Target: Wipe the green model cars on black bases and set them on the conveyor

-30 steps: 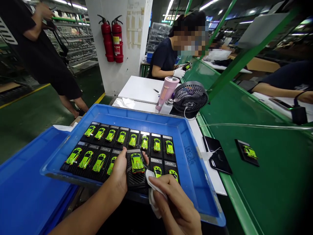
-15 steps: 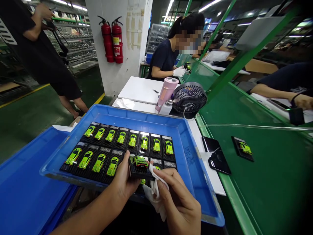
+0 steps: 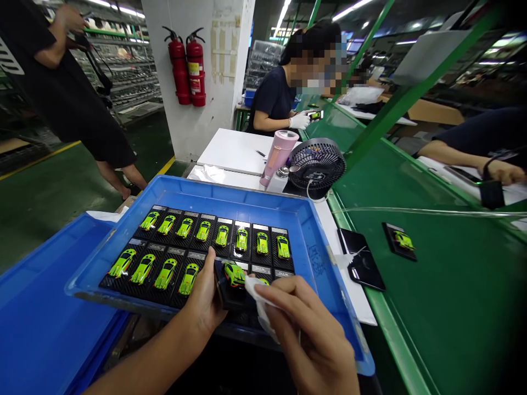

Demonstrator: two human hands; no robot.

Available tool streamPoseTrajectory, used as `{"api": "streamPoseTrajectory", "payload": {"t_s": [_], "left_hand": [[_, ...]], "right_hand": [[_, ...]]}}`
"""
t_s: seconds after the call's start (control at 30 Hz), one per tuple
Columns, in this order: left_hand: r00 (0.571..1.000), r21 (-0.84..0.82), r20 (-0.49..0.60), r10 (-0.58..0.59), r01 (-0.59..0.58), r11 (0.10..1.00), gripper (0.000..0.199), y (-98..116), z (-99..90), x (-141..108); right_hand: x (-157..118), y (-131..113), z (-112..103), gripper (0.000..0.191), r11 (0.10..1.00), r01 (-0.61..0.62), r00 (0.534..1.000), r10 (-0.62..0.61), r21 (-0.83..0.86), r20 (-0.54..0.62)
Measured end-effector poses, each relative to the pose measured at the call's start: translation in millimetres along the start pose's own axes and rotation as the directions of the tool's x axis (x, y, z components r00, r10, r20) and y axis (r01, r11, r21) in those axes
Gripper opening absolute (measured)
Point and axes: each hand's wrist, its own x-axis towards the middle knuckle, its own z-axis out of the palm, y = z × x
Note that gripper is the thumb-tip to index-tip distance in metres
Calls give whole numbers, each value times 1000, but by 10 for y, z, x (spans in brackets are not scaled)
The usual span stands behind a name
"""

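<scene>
Head view: The left hand [image 3: 208, 296] grips a bright green model car [image 3: 233, 273] on a black rectangular base, above the near edge of a shallow blue plastic tray [image 3: 233, 190]. The grip is on the base, presumably to keep fingers off the bodywork. The right hand [image 3: 315, 332] pinches a crumpled white cloth [image 3: 265, 310] at the base's right side, its folded tip presented beside the car; actual contact cannot be confirmed. Inside the tray, similar green cars on black bases [image 3: 202, 231] stand edge to edge in two rows, probably to limit sliding. The near row's right end is partly hidden by the hands.
</scene>
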Motion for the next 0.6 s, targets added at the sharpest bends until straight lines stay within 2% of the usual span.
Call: {"api": "streamPoseTrajectory", "payload": {"t_s": [0.07,0.13,0.2,0.3,0.4,0.5,0.57,0.6], "left_hand": [[999,-1,-33,6,-6,1000,44,7,17,-7],[999,-5,-53,15,-15,1000,45,22,29,-14],[999,-8,-50,20,-20,1000,46,44,30,-18],[998,-13,-47,31,-32,999,46,71,16,-20],[998,-16,-52,39,-40,999,45,76,2,-21],[998,-15,-38,52,-53,998,43,67,-7,-30],[998,-16,-16,64,-64,998,43,61,-15,-42],[998,-16,-4,67,-67,998,43,58,-20,-48]], "right_hand": [[-2,16,6,42,998,39,995,-33,-58,95],[-25,64,-11,40,987,60,989,-38,-151,142],[-59,126,-63,37,970,65,992,-37,-234,123],[-112,188,-165,34,968,18,1000,-16,-252,12],[-159,192,-199,28,984,-85,994,73,-155,-82],[-203,186,-124,20,970,-243,966,244,18,-87],[-229,183,-34,16,899,-392,913,407,195,-40],[-239,178,16,16,834,-467,872,490,295,-3]]}}
